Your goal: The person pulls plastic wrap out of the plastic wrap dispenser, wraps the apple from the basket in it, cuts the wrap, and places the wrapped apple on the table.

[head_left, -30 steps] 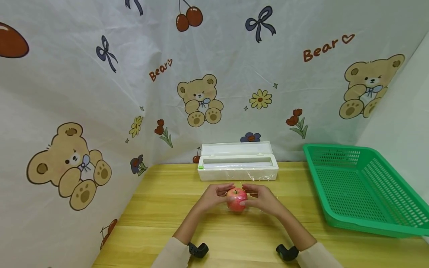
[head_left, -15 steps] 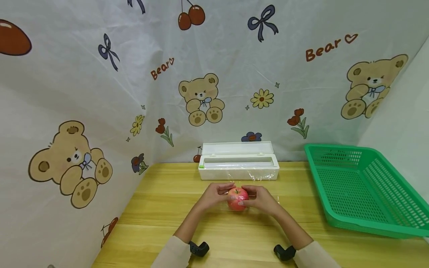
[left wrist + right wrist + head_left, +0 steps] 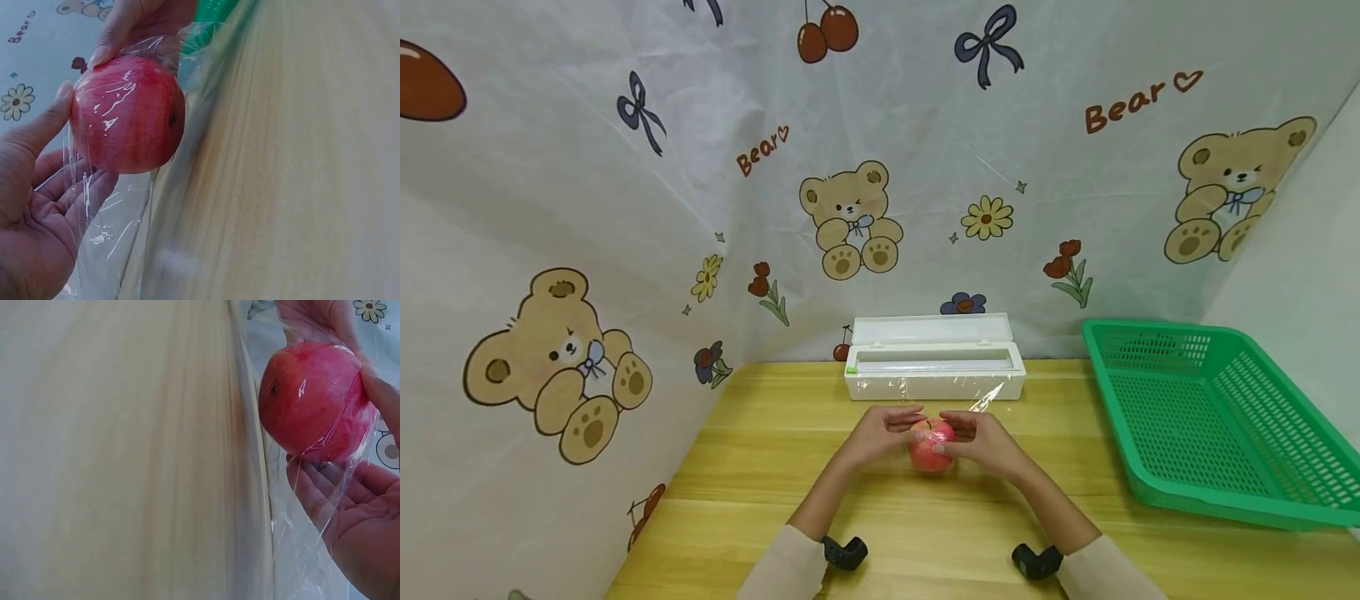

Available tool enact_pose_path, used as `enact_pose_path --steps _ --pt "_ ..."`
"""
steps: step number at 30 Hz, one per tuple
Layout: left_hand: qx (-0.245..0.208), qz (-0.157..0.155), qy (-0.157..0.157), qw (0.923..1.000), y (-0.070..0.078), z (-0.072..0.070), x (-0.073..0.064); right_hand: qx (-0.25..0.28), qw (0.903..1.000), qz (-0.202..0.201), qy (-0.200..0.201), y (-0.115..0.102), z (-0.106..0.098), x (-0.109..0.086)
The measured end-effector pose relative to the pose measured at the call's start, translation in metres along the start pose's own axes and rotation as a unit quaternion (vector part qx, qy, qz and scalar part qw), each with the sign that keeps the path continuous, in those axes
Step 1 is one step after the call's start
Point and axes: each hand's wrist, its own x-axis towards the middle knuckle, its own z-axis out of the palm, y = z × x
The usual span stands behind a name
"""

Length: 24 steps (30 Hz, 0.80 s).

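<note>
A red apple [image 3: 931, 454] is held between my two hands, stem up in the head view. My left hand [image 3: 880, 433] grips its left side, thumb on the near face and fingers behind. From the right, my right hand [image 3: 983, 443] holds it likewise, thumb tip in front. Clear cling film [image 3: 87, 206] lies over the apple and hangs in loose folds past the left palm in the left wrist view. More film [image 3: 290, 544] drapes below the apple beside the right fingers in the right wrist view. Shiny film [image 3: 988, 398] also shows just behind the hands.
A white cling film box [image 3: 936, 388], lid raised, stands at the back of the wooden table [image 3: 775, 450], with a roll inside. To the right is a green plastic basket [image 3: 1195, 433]. A bear-print cloth [image 3: 925, 125] hangs behind.
The glints on the film behind the apple have shifted, with a bright streak now in front of the box's right part. Hands and apple stay nearly in place.
</note>
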Motion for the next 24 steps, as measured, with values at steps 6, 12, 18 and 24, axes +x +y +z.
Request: enact_pose_path --steps 6,12,18,24 --pt "0.004 0.0 -0.001 1.0 0.004 0.0 0.0 0.026 0.9995 0.003 -0.017 -0.006 -0.001 -0.003" --pt "0.007 0.006 0.001 1.0 0.007 0.001 0.0 0.02 0.9997 0.011 -0.006 -0.005 -0.002 -0.005" --pt "0.001 0.012 -0.008 0.9999 0.012 0.001 -0.001 0.007 0.9997 0.021 0.001 -0.006 -0.004 -0.005" --pt "0.016 0.025 -0.001 0.9995 0.015 0.001 -0.001 0.012 0.9998 0.017 -0.003 -0.008 -0.007 -0.006"
